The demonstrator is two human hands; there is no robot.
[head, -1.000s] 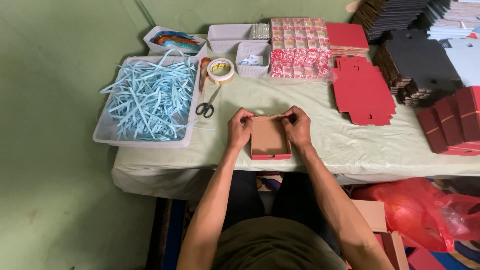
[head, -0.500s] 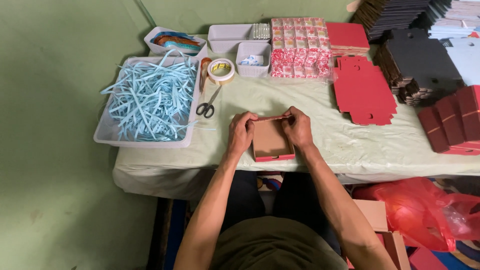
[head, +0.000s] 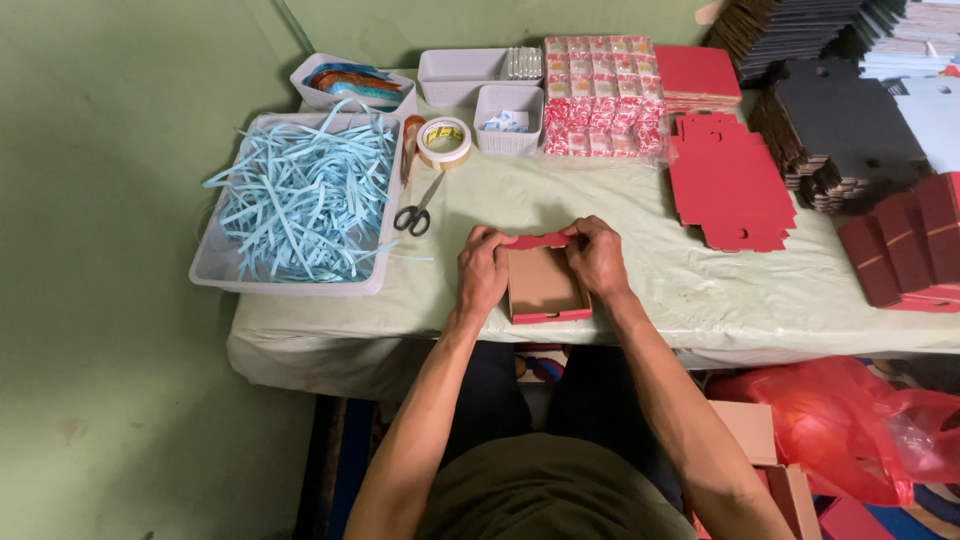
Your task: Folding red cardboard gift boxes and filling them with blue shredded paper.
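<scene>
Soft, even indoor light fell from above, leaving the pale green cloth-covered table [head: 700,290] bright and free of glare. Faint shadows sat under the hands. The view stayed sharp centrally, with wide-angle bending and dimmer corners at the edges.

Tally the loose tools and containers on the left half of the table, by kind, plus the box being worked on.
Small red box, held by left hand and right hand: 1
Scissors: 1
Tape roll: 1
Large tray of blue paper shreds: 1
Small white baskets: 3
Total: 7
</scene>
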